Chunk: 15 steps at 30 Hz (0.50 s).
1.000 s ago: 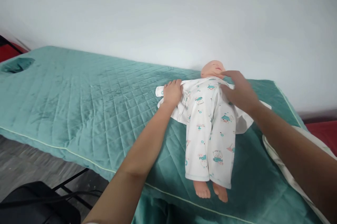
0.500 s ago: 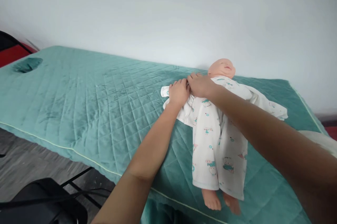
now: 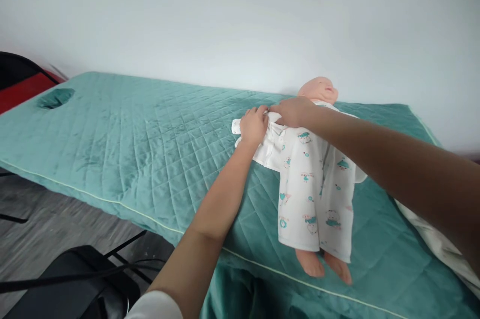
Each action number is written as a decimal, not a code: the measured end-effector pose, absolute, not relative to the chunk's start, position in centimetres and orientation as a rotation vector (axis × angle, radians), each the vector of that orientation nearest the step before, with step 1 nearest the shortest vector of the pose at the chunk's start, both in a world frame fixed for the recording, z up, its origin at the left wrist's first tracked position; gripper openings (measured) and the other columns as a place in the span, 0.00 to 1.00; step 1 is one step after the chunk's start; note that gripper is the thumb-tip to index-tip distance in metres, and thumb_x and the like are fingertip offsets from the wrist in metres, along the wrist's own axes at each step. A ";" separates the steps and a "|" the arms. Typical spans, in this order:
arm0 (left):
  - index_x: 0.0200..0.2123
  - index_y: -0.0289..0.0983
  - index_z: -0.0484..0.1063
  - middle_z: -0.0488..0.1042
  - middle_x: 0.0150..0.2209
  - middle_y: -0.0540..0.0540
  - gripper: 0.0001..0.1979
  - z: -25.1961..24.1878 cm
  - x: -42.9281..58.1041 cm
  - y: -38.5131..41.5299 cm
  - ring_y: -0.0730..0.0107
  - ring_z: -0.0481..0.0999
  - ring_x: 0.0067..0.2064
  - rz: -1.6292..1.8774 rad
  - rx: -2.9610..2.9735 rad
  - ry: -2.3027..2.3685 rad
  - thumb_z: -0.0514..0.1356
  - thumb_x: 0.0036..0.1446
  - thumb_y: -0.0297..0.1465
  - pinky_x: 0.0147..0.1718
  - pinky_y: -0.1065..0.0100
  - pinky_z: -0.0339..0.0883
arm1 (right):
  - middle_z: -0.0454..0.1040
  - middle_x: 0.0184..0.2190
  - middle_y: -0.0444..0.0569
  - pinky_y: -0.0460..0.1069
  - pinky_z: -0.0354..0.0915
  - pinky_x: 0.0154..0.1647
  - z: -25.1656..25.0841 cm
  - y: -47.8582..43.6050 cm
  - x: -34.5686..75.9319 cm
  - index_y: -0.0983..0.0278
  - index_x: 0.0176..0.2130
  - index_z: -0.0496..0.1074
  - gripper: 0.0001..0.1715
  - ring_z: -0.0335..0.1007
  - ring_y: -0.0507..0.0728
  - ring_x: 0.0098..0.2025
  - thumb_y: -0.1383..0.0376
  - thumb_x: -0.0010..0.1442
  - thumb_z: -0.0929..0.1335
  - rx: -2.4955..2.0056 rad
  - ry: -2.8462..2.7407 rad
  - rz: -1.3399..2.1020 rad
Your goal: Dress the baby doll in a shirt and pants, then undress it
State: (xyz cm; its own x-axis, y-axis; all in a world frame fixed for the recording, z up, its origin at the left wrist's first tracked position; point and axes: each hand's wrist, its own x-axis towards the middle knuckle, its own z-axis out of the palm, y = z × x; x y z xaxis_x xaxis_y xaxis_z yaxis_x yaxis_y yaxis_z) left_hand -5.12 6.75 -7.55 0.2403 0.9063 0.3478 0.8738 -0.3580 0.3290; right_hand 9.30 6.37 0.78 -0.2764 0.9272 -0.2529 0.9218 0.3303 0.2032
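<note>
A baby doll point(image 3: 317, 90) lies on its back across the green quilted bed cover, its head toward the wall and bare feet toward me. It wears white printed trousers point(image 3: 303, 194) and a white baby shirt point(image 3: 270, 151), whose left side lies spread out on the cover. My left hand point(image 3: 254, 126) is closed on the shirt's sleeve, with the cuff sticking out beyond it. Close by, my right hand point(image 3: 294, 112) pinches the shirt cloth beside the doll's shoulder. Its fingertips are partly hidden, and my right forearm covers much of the doll's chest.
The quilted bed cover point(image 3: 180, 134) stretches far left to a face hole point(image 3: 56, 98). A pale wall point(image 3: 210, 24) runs behind. A black chair point(image 3: 71, 284) stands at the lower left, and a pale cloth point(image 3: 438, 239) lies at the right edge.
My right hand has drawn slightly right, toward the doll, and white shirt cloth now shows between my hands. My left hand keeps its place on the sleeve. The view has shifted a little.
</note>
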 end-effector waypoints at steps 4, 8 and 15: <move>0.56 0.45 0.70 0.75 0.50 0.44 0.19 -7.8 -5.5 6.5 0.60 0.73 0.54 0.792 2.350 1.769 0.48 0.67 0.29 0.47 0.64 0.67 | 0.74 0.50 0.58 0.59 0.67 0.42 1.5 5.5 10.1 0.56 0.57 0.69 0.23 0.72 0.70 0.49 0.57 0.65 0.64 1.676 2.271 0.056; 0.55 0.45 0.72 0.75 0.50 0.44 0.19 -8.5 -5.9 6.6 0.60 0.73 0.53 0.779 2.317 1.760 0.47 0.68 0.29 0.48 0.64 0.66 | 0.73 0.50 0.59 0.59 0.66 0.42 2.4 4.8 11.3 0.57 0.55 0.70 0.20 0.72 0.69 0.50 0.59 0.65 0.62 1.740 2.244 0.109; 0.56 0.47 0.72 0.75 0.51 0.41 0.20 -8.7 -6.0 5.9 0.55 0.72 0.53 0.649 2.375 1.825 0.48 0.68 0.29 0.49 0.59 0.65 | 0.73 0.48 0.59 0.58 0.64 0.41 3.8 3.8 12.2 0.59 0.54 0.70 0.19 0.72 0.68 0.47 0.62 0.65 0.63 1.821 2.214 0.109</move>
State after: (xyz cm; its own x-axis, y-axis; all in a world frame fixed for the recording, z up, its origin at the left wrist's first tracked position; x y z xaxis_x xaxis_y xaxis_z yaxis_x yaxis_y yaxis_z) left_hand -6.01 5.89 -8.75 0.2021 0.9379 0.2819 0.9054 -0.2887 0.3114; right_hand 12.19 3.77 3.76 -0.1721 0.9718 -0.1610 0.9513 0.2064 0.2289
